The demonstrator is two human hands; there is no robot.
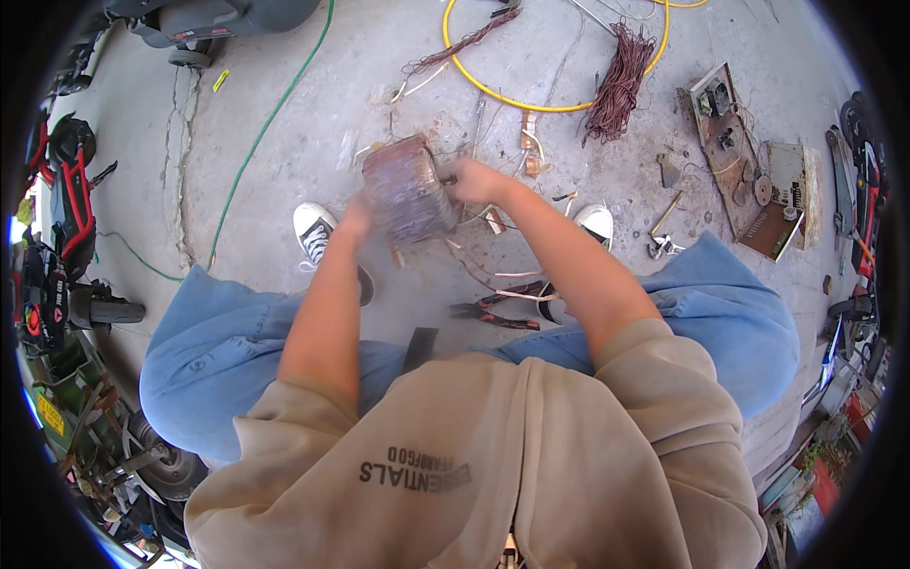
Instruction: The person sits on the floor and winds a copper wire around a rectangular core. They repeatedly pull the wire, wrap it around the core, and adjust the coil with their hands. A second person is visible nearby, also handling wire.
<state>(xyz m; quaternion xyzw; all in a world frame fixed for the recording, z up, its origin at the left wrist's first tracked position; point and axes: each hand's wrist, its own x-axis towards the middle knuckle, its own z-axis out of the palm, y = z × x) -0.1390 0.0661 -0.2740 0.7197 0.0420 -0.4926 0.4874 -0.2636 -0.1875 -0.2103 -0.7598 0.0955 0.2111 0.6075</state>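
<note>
Between my feet I have a rusty, ribbed motor stator, brown and grey, tilted above the concrete. My left hand grips its near left side; some fingers are hidden behind it. At its right end my right hand is closed, slightly blurred, with thin wires around it; what sits inside the fingers does not show clearly. On the floor below lie dark pliers with red-trimmed handles. Bits of pale wire are scattered close by.
A yellow hose loops at the far side beside a brown wire bundle. To the right sit an opened metal housing and a small hammer. A green hose runs along the left. Wheeled machines line the left edge.
</note>
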